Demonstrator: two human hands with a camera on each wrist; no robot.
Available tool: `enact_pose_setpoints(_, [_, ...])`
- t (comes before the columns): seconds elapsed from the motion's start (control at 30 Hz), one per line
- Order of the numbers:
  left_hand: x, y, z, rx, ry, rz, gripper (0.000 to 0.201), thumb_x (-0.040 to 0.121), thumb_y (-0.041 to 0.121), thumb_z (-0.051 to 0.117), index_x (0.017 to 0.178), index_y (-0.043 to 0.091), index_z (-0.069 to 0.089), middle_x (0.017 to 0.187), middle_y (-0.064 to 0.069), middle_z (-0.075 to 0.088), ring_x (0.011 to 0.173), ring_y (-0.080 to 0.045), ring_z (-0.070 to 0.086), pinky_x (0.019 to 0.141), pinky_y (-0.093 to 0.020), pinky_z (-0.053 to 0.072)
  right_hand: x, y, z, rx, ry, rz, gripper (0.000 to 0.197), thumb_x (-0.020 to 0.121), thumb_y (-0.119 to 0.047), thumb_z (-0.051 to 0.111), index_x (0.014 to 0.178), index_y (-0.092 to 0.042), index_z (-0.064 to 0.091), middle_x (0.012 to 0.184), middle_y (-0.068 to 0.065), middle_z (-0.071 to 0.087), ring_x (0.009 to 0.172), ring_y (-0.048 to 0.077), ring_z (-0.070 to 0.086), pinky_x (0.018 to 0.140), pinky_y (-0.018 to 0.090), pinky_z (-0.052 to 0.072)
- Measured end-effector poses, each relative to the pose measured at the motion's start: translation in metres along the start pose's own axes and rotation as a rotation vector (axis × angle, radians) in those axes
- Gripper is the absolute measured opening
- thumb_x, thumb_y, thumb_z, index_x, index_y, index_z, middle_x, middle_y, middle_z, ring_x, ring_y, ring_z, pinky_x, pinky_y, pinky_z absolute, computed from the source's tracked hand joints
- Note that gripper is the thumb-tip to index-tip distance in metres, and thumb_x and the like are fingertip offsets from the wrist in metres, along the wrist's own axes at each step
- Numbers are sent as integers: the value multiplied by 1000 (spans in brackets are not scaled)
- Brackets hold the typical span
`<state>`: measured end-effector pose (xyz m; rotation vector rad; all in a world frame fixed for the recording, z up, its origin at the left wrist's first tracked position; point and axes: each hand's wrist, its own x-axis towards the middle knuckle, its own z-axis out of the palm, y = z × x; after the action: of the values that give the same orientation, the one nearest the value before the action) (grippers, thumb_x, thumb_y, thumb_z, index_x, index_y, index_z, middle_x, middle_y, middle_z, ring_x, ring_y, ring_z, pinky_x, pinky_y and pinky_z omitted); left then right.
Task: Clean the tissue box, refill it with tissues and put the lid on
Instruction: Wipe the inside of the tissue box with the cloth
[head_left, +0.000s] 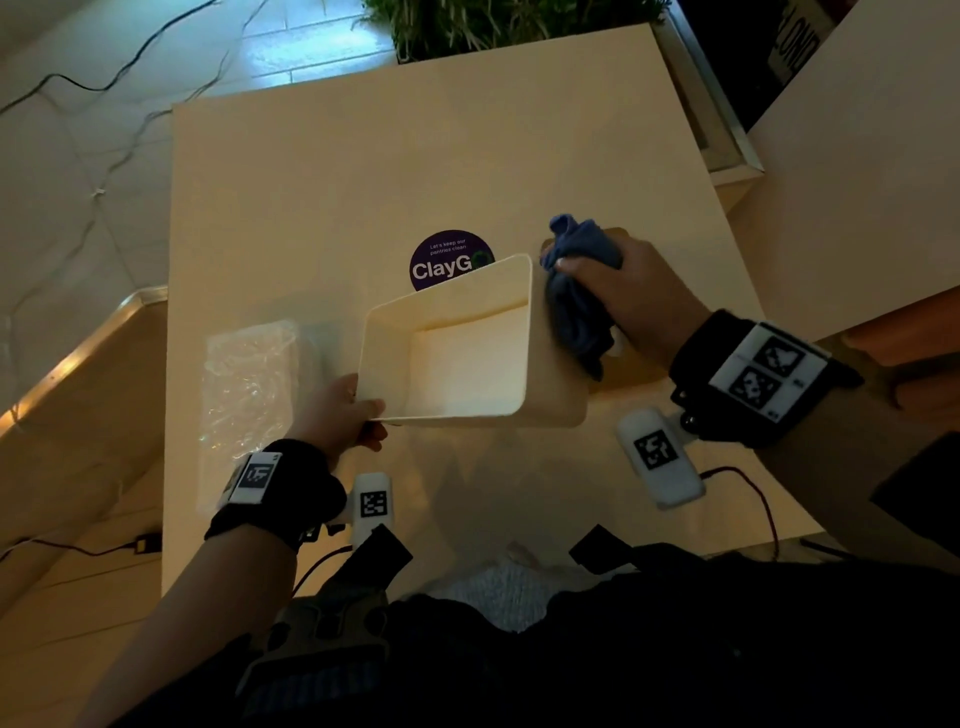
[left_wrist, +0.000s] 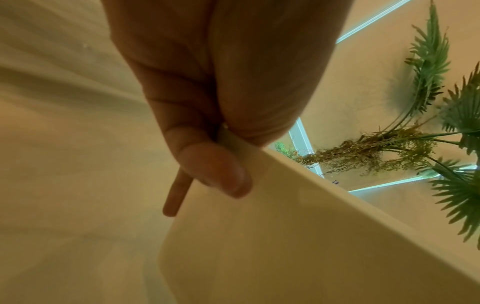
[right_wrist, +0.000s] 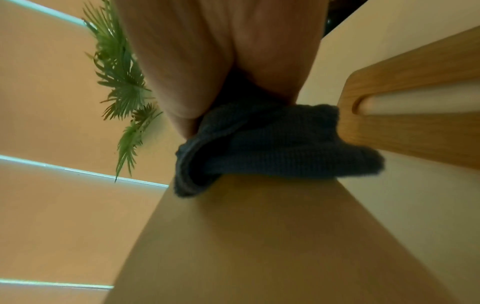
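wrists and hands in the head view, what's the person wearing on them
Both hands, left hand and right hand, are bare. Each wrist carries a black strap with a white plate of square black-and-white markers, plus a white marked camera block below it. A thin red cable trails from the right block.

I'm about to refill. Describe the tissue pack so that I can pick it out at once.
On the cream table, look left of the open tissue box that the left hand tilts up by its rim. The tissue pack lies flat there, the only thing wrapped in shiny, crinkled clear plastic.
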<state>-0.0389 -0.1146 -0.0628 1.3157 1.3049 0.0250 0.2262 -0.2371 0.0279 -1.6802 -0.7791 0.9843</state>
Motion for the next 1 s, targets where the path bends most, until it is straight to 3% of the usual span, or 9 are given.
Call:
enact_pose_setpoints(0.07, [4, 0, 0, -14, 59, -22, 26, 92, 2, 48, 115, -10, 51, 70, -14, 52, 37, -9, 55, 35, -20, 46, 1, -5, -2, -52, -127, 33, 21, 86, -17, 61, 102, -4, 64, 107, 15, 67, 99, 21, 65, 85, 30, 55])
enact_pose_setpoints(0.13, [7, 0, 0, -11, 119, -40, 28, 93, 10, 51, 112, -11, 54, 79, -18, 57, 53, -20, 60, 37, -20, 49, -6, -3, -4, -171, -273, -103, 38, 77, -28, 63, 107, -3, 63, 111, 14, 66, 105, 23, 63, 92, 35, 53])
enact_pose_setpoints(0.23, [9, 4, -1, 16, 159, 59, 21, 93, 12, 52, 104, -5, 58, 87, -19, 61, 68, -27, 60, 41, -22, 53, -20, -4, -4, -140, -460, -322, 35, 78, -21, 61, 109, -6, 60, 113, 0, 56, 107, 12, 57, 92, 20, 47])
enact_pose_setpoints(0.37, [13, 16, 0, 158, 182, 259, 9, 91, 14, 54, 92, 10, 62, 68, -3, 61, 54, -14, 60, 41, -17, 47, -16, 10, 7, -246, -550, -207, 29, 84, -13, 61, 113, -8, 58, 113, -3, 53, 105, 10, 56, 90, 14, 43])
enact_pose_setpoints(0.5, [18, 25, 2, 258, 181, 308, 14, 91, 18, 55, 88, 9, 64, 64, -5, 61, 48, -10, 58, 49, -26, 49, -4, 18, 16, -373, -425, -86, 33, 88, -12, 62, 119, -9, 52, 113, 2, 54, 99, 12, 55, 82, 16, 43])
enact_pose_setpoints(0.7, [19, 22, -17, 194, 229, 247, 13, 92, 13, 53, 94, 6, 64, 67, -4, 62, 41, -3, 59, 37, -17, 46, -25, -8, -3, -144, -735, -229, 38, 80, -4, 67, 116, -4, 56, 118, 8, 55, 113, 17, 56, 94, 23, 46])
enact_pose_setpoints(0.83, [8, 32, -9, 283, 179, 269, 16, 92, 17, 52, 92, 8, 65, 64, -8, 65, 52, -27, 65, 47, -32, 55, -19, 0, 6, -181, -555, -88, 34, 84, -10, 65, 117, -12, 55, 111, 0, 60, 104, 9, 60, 87, 17, 48])
enact_pose_setpoints(0.93, [1, 42, 3, 438, 145, 320, 21, 93, 20, 49, 81, 10, 63, 60, -7, 64, 46, -22, 65, 48, -27, 50, -7, 13, 18, -327, -411, 73, 30, 88, -14, 61, 118, -10, 57, 109, 7, 64, 100, 13, 61, 79, 20, 49])
enact_pose_setpoints(1.0, [0, 42, -1, 444, 175, 274, 21, 93, 20, 48, 82, 9, 63, 62, -8, 64, 44, -19, 64, 46, -26, 49, -2, 16, 9, -362, -470, 131, 29, 89, -15, 61, 117, -9, 60, 113, 10, 67, 103, 16, 62, 84, 26, 51])
